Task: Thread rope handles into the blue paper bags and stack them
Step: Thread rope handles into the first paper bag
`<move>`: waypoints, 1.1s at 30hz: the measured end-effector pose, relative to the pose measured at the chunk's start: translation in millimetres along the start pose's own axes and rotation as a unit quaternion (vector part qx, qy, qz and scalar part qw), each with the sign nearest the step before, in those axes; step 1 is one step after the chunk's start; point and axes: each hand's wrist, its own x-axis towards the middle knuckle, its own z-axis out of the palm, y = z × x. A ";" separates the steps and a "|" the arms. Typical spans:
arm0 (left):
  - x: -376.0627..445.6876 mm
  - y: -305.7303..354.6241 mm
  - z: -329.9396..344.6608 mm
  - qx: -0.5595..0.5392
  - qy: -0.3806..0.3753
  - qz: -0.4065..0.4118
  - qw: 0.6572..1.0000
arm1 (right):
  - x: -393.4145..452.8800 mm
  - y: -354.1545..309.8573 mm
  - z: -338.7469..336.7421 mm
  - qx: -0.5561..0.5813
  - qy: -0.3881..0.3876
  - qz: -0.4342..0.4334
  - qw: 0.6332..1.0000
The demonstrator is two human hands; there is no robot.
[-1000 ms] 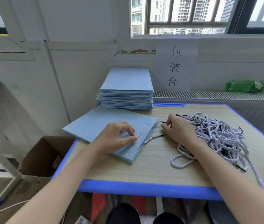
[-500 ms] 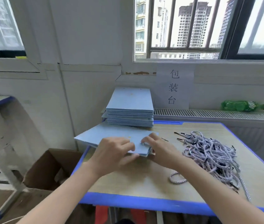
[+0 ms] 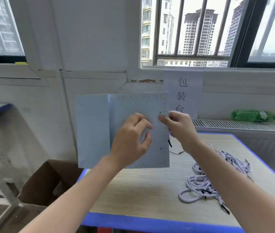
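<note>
I hold a flat light-blue paper bag (image 3: pixel 96 132) upright in the air, above the table's left end. My left hand (image 3: pixel 130 142) grips its front face near the middle. My right hand (image 3: pixel 178 128) pinches the bag's right edge by a punched hole, fingers closed there. A black rope tip (image 3: pixel 169 143) hangs at that edge below my right hand. A pile of white-and-blue twisted rope handles (image 3: pixel 205 184) with black tips lies on the table to the right. The stack of bags at the back is hidden behind the raised bag.
The wooden table (image 3: pixel 141 190) has a blue rim. An open cardboard box (image 3: pixel 45 182) sits on the floor to the left. A green bottle (image 3: pixel 253 116) lies on the radiator ledge. A paper sign (image 3: pixel 183 91) is taped to the wall.
Both hands lifted the blue bag off the table and raised it upright in front of me. My right hand came off the rope pile to the bag's edge. The view tilted upward.
</note>
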 end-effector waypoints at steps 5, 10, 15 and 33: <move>-24.0 -7.8 37.8 -0.016 -0.126 -0.055 0.990 | -15.1 54.3 6.3 -0.151 -0.101 0.112 0.977; -38.3 -19.7 68.4 -0.001 -0.258 -0.110 0.960 | -16.1 88.3 -4.2 -0.386 -0.162 0.130 0.899; -47.2 -25.8 80.1 -0.001 -0.254 -0.142 0.957 | -25.8 102.4 -35.0 -0.406 -0.001 0.046 0.913; -60.1 -24.9 50.2 0.073 -0.359 -0.136 0.920 | -43.1 71.6 -17.9 -0.314 -0.219 -0.042 0.923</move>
